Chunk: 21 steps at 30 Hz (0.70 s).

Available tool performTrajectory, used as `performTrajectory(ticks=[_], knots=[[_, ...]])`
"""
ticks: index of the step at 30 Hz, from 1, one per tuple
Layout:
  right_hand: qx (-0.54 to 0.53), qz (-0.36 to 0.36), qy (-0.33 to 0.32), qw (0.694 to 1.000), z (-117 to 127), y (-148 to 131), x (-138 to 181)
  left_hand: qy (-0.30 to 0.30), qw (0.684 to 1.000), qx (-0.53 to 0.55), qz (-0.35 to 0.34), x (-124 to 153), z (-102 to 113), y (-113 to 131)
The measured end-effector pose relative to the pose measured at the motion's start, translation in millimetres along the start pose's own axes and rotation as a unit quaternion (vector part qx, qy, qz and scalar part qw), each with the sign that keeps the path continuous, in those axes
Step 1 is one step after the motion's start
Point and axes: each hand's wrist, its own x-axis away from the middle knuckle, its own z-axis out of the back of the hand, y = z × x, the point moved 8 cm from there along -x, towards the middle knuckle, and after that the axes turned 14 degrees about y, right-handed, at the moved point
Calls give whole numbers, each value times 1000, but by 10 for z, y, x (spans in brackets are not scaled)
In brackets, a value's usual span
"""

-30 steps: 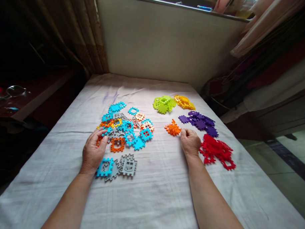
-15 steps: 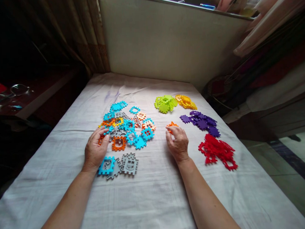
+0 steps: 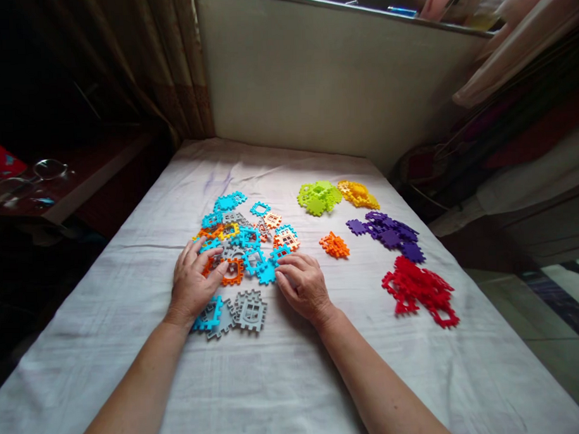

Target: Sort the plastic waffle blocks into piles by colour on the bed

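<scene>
A mixed heap of blue, grey and orange toothed plastic tiles (image 3: 245, 241) lies on the white cloth (image 3: 285, 369). My left hand (image 3: 194, 283) rests on the heap's near left side, fingers spread beside an orange frame tile (image 3: 232, 271). My right hand (image 3: 304, 285) lies at the heap's near right edge, fingers curled, their tips touching a blue tile (image 3: 267, 271). Two grey tiles and a blue one (image 3: 236, 312) lie between my wrists.
Sorted piles lie to the right: lime green (image 3: 318, 197), yellow (image 3: 358, 194), purple (image 3: 387, 230), red (image 3: 420, 291), and a small orange pile (image 3: 335, 245). A wall stands behind the table. A dark shelf with glasses (image 3: 32, 181) is at left.
My right hand left the small orange pile and moved left to the mixed heap. My left hand slid slightly right over the tiles.
</scene>
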Motion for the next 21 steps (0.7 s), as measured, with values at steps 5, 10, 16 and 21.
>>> performTrajectory(ticks=[5,10,16,21], knots=[[-1,0,21,1000,1,4,2,-2,998,-62,-29,54,-11,84],[-12,5,45,999,55,-5,-25,14,996,-75,-53,49,53,138],[-39,2,29,999,33,-130,-41,60,989,13,-133,31,198,391],[-65,0,-13,998,-132,-306,-1,62,980,30,-184,88,225,616]])
